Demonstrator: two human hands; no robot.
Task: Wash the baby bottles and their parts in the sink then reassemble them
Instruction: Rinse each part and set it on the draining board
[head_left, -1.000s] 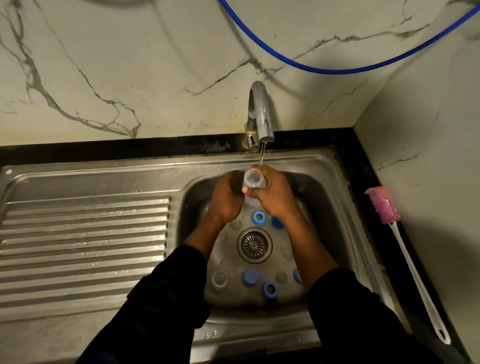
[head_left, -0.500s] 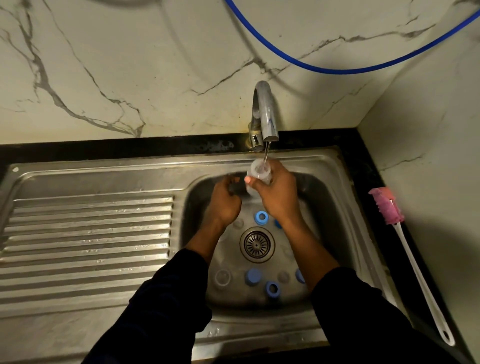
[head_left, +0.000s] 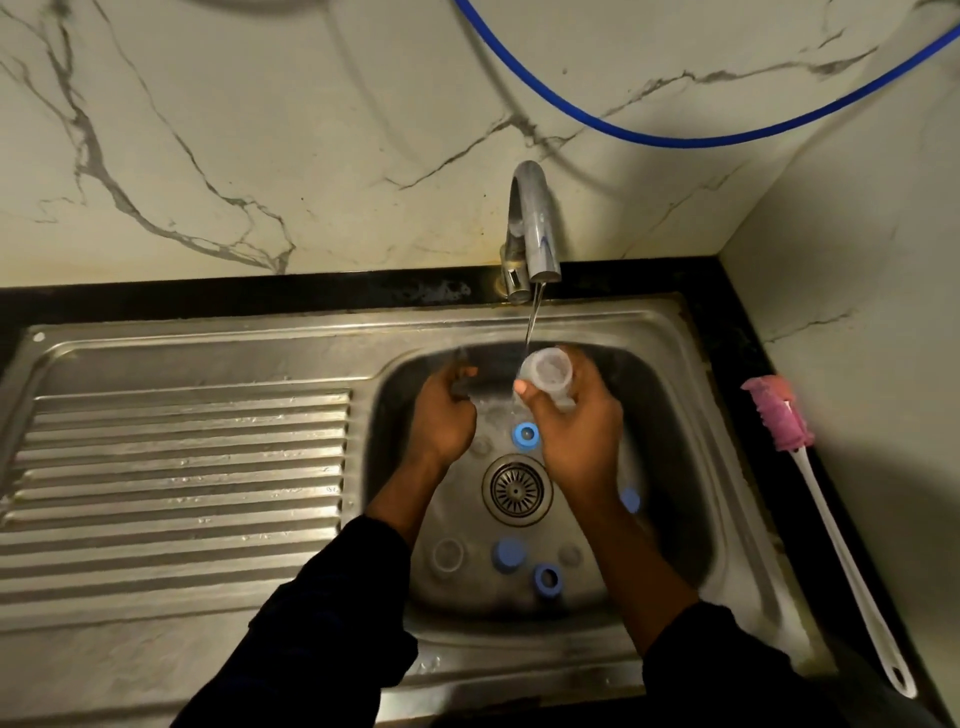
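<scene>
My right hand (head_left: 576, 431) grips a clear baby bottle (head_left: 548, 376) with its open mouth up, just under the thin stream from the tap (head_left: 535, 234). My left hand (head_left: 444, 415) hangs beside it over the basin with fingers curled, holding nothing I can see. On the floor of the sink (head_left: 670, 395) lie several parts: a blue ring (head_left: 525, 434) by the drain, a blue cap (head_left: 508, 555), another blue ring (head_left: 546, 578), a blue piece (head_left: 630, 500) beside my right forearm, and a clear cap (head_left: 448, 555).
A ribbed steel draining board (head_left: 182, 483) lies left of the basin. A pink-headed bottle brush (head_left: 810, 493) with a white handle rests on the black counter at the right. A blue hose (head_left: 675, 137) hangs across the marble wall. The drain (head_left: 515, 489) sits mid-basin.
My left hand has let go of the bottle and moved left. My right hand has raised the bottle and tipped its mouth up under the stream.
</scene>
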